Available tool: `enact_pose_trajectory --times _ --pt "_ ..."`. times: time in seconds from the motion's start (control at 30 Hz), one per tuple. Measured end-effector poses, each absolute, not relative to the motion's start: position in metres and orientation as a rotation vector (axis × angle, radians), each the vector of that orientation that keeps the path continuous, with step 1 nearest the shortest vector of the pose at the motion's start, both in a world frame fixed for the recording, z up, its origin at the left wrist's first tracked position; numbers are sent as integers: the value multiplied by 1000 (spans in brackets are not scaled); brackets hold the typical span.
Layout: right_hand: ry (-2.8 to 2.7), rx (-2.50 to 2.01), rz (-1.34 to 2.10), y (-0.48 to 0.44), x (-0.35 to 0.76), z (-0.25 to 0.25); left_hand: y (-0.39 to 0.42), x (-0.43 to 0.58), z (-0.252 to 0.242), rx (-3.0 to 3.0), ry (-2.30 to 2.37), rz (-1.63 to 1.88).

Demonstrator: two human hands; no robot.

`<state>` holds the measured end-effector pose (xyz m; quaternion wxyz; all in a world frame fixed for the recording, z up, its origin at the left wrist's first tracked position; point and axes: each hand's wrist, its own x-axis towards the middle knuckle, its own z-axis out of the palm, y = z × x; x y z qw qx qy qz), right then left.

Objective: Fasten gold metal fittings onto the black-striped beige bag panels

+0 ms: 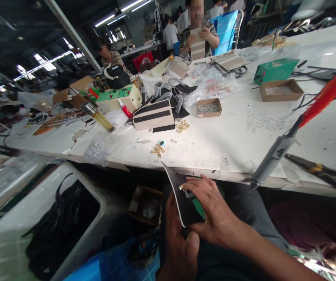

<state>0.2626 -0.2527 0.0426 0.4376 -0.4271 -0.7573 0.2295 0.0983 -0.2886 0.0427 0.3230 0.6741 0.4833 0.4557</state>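
Observation:
A stiff black panel with a white edge is tilted upright over my lap, just in front of the table edge. My left hand grips it from behind and below, its thumb at the lower end. My right hand lies across the black face, fingertips on a small gold metal fitting there and thumb by the lower edge. How the fitting sits in the panel is partly hidden by the fingers. On the table beyond lie small gold fittings beside a small round blue-rimmed container.
An electric screwdriver hangs at the right, near pliers. A cardboard box of small metal parts and a beige-and-black bag piece stand on the table. A white bin holds black material at lower left. A co-worker sits opposite.

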Motion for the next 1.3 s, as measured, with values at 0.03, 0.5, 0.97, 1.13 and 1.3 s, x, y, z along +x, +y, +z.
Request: enact_pose_trajectory --times 0.03,0.5,0.97,1.13,1.3 --pt "-1833 -1055 540 -253 261 38 -289 99 40 1800 1236 1202" --pt "-1189 -1083 1095 -245 270 20 -206 94 49 1736 1388 1276" --pt "-1791 -824 785 -220 311 49 -178 84 100 2105 716 1046" --pt "-1852 -833 749 -216 315 49 -180 84 93 2177 748 1067" --pt "-1747 -980 689 -206 309 50 -176 93 77 1840 1086 961"
